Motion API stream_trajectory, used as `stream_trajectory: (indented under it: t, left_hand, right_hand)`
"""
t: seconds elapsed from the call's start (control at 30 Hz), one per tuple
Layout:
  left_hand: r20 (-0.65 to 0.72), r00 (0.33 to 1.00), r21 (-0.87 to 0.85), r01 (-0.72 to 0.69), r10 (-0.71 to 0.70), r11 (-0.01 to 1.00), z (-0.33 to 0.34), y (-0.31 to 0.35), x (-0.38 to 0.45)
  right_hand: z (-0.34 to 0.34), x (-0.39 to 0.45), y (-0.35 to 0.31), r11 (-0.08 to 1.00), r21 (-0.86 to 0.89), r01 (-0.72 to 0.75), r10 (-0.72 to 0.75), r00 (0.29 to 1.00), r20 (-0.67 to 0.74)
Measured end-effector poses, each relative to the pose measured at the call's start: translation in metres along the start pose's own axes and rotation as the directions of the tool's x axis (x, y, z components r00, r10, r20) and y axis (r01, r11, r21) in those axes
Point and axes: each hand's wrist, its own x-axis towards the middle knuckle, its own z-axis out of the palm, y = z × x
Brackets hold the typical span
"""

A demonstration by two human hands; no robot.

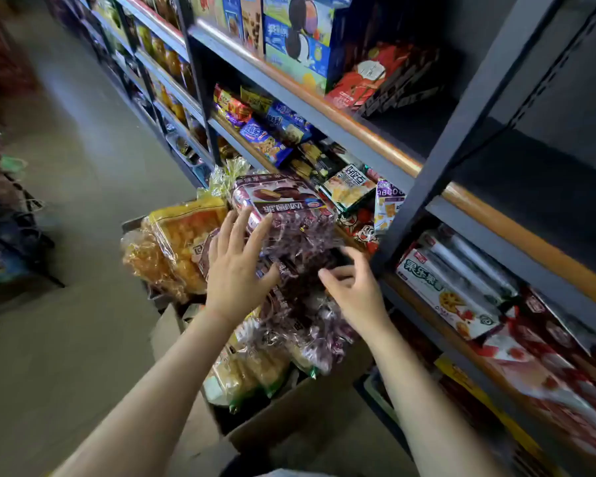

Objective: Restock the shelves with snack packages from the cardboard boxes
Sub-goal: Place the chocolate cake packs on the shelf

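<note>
The purple chocolate-pie package (279, 201) sat tilted on top of the heap in the cardboard box (289, 411), its far end close to the middle shelf (369, 134) edge. The left hand (236, 266) lay against its near left side with fingers spread and nearly straight, touching rather than gripping; the right hand (353, 287) hovered at the crinkled purple wrap just to the right, fingers loosely curled, and whether it pinched any film could not be told. To do the lift well, I judged both hands should close on the firm tray ends rather than the loose gathered film, which would likely stretch or slip, and the pack should be kept level while carried right toward a gap on the shelf. The box looked overfull: more purple packs (303, 325) lay under the top one, yellow cake packs (183, 239) were stacked at its far left, and pale bread-like packs (252, 370) filled the near end. Pulling the top pack out might shift its neighbours. Beyond, the middle shelf held blue biscuit packs (265, 139) and red cartoon bags (362, 228), while the lower shelf to the right carried a white fruit-biscuit carton (437, 294).
</note>
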Motion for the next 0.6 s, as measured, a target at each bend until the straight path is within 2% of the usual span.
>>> stream_trajectory:
  t: [0.03,0.1,0.17,0.2,0.37,0.47,0.6]
  left_hand:
    - [0.044,0.998,0.02,-0.043,0.043,0.999,-0.001,-0.01,0.009]
    - [0.161,0.984,0.069,-0.091,0.079,0.993,-0.002,-0.027,0.023]
    - [0.257,0.961,0.03,-0.113,0.102,0.993,-0.002,-0.034,0.033]
    - [0.259,0.958,0.001,-0.125,0.121,0.992,0.0,-0.036,0.033]
    - [0.238,0.964,-0.056,-0.111,0.121,0.992,-0.005,-0.046,0.038]
    - [0.163,0.977,-0.138,-0.114,0.137,0.984,-0.012,-0.047,0.047]
    - [0.037,0.988,-0.298,-0.131,0.149,0.946,-0.023,-0.031,0.058]
  right_hand:
    - [0.011,0.011,-0.007,0.986,0.13,-0.1,0.101,0.995,-0.005]
    - [0.029,0.025,-0.024,0.854,0.372,-0.364,0.348,0.931,0.11]
    - [0.043,0.035,-0.039,0.69,0.498,-0.525,0.463,0.849,0.253]
    - [0.048,0.039,-0.042,0.644,0.537,-0.545,0.484,0.834,0.266]
    - [0.054,0.048,-0.05,0.582,0.724,-0.37,0.433,0.895,0.109]
    - [0.044,0.041,-0.065,0.486,0.835,-0.259,0.313,0.943,0.111]
    - [0.018,0.023,-0.097,0.337,0.924,-0.182,0.165,0.977,0.133]
